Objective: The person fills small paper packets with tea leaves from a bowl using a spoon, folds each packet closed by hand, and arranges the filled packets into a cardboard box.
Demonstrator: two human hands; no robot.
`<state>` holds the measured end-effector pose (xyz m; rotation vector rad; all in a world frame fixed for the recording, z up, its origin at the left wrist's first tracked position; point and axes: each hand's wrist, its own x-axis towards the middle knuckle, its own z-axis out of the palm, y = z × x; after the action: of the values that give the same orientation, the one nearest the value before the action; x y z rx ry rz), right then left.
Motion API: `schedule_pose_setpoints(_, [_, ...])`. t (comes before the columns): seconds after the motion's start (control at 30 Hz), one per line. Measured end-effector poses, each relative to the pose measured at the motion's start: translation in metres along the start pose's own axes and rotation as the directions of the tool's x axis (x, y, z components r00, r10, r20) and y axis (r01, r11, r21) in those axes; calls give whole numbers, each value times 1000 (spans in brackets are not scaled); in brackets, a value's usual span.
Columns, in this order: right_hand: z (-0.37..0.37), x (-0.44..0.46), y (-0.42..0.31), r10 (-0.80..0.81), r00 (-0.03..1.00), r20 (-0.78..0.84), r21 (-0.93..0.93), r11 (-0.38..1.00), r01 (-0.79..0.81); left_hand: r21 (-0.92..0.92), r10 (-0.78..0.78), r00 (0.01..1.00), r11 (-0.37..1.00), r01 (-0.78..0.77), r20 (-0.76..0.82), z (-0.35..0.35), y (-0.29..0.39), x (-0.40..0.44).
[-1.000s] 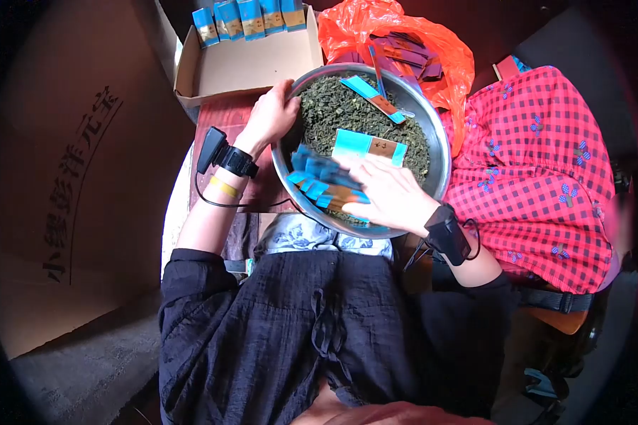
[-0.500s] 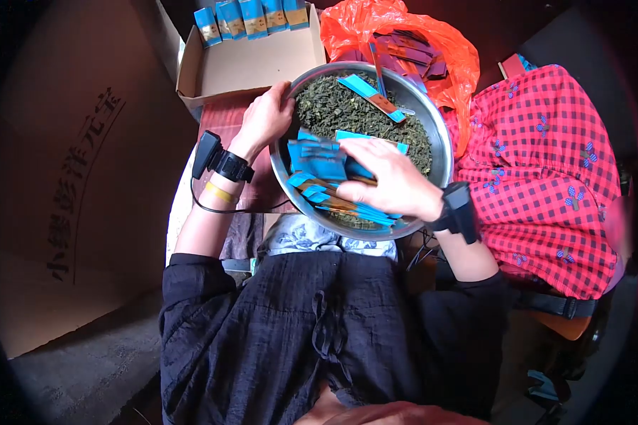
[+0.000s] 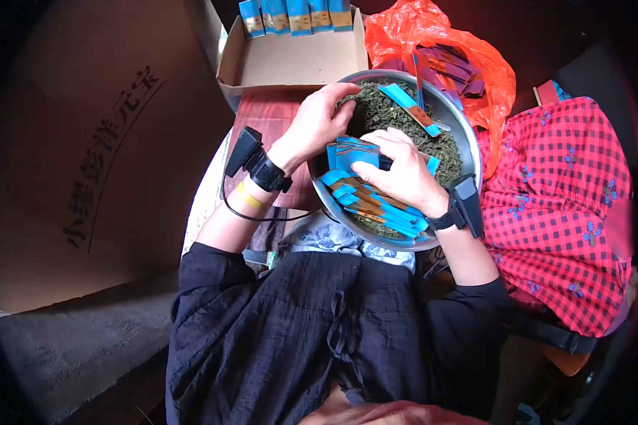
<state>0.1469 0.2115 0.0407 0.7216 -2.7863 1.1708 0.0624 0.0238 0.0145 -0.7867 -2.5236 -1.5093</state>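
Observation:
A metal bowl [image 3: 473,145] of dark green leaves [image 3: 383,112] sits above my lap. My right hand [image 3: 404,170] is closed round a stack of blue packets [image 3: 353,154] over the left part of the bowl. Below it, more blue and brown packets [image 3: 376,205] lie in an overlapping row along the near side. My left hand [image 3: 319,124] is at the bowl's upper left rim, fingers bent inward over the leaves; whether they touch the rim or anything under them is hard to tell. A blue and brown packet [image 3: 410,110] lies on the leaves at the far side.
An open cardboard box [image 3: 298,60] holds several upright blue packets at its back. Beside it lies a red plastic bag [image 3: 500,71] with purple packets [image 3: 450,67]. A person in red checked cloth [image 3: 546,191] is at the right. A large carton [image 3: 64,142] stands at the left.
The view has shifted, so things appear further right. My right hand has closed round the stack of blue packets. My left hand has come further in over the bowl's rim.

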Motion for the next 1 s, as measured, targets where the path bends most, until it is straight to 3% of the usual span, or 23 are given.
schedule_pose_setpoints(0.03, [-4, -2, -1, -114, 993, -34, -57, 992, 112, -2, -8, 1000, 1000, 8, 2, 0, 1, -1])
schedule_pose_setpoints(0.1, [-13, -12, -1, -113, 990, -80, -62, 992, 109, -117, 31, 999, 993, -28, 27, 2, 0, -3])
schedule_pose_setpoints(0.17, [-24, -25, 8, 114, 993, -28, 94, 989, -111, -200, -13, 987, 979, 46, 163, 0, 4, -4])
schedule_pose_setpoints(0.23, [-34, -36, 20, 188, 982, 12, 249, 951, -185, -215, 10, 962, 975, 51, 273, 3, 10, -6])
schedule_pose_setpoints(0.3, [-41, -42, 19, 196, 981, 14, 273, 943, -192, -174, 64, 932, 985, -1, 358, 11, 12, -11])
schedule_pose_setpoints(0.37, [-41, -42, 13, 50, 990, -128, 158, 987, -30, -120, 129, 889, 989, -85, 439, 15, 20, -14])
schedule_pose_setpoints(0.4, [-45, -41, 7, 15, 994, -104, 66, 998, -8, -91, 143, 864, 989, -113, 484, 15, 24, -13])
schedule_pose_setpoints(0.43, [-44, -43, -3, 107, 991, -80, 101, 990, -98, -63, 158, 836, 987, -147, 525, 17, 28, -12])
schedule_pose_setpoints(0.5, [-46, -46, -1, -160, 987, -32, -324, 936, 142, -39, 159, 837, 986, -163, 524, 18, 32, -12])
schedule_pose_setpoints(0.63, [-38, -83, 13, 34, 999, 41, -763, 647, 9, 72, 83, 832, 987, -146, 549, 11, 26, -12])
schedule_pose_setpoints(0.67, [-44, -85, 14, 30, 999, 40, -765, 644, 12, 70, 79, 828, 988, -141, 554, 9, 21, -13])
schedule_pose_setpoints(0.73, [-58, -85, 15, 84, 983, 162, -519, 855, 12, 28, 41, 827, 997, -69, 561, 5, 18, -10])
schedule_pose_setpoints(0.77, [-64, -79, 11, 81, 984, 161, -521, 853, 15, 29, 43, 828, 997, -71, 558, 5, 20, -8])
schedule_pose_setpoints(0.83, [-78, -58, 8, 248, 968, 21, -273, 933, -233, 110, -21, 832, 993, -48, 554, 3, 31, 2])
schedule_pose_setpoints(0.9, [-69, -41, 23, 8, 962, -274, -380, 918, -116, 71, 34, 865, 994, -80, 501, 14, 28, 10])
schedule_pose_setpoints(0.97, [-57, -28, 61, -158, 951, -267, -527, 850, -7, -52, 9, 901, 999, 14, 433, 24, 26, 18])
schedule_pose_setpoints(1.0, [-53, -25, 64, -17, 966, -258, -492, 863, -116, -78, -59, 890, 991, 106, 451, 26, 28, 22])
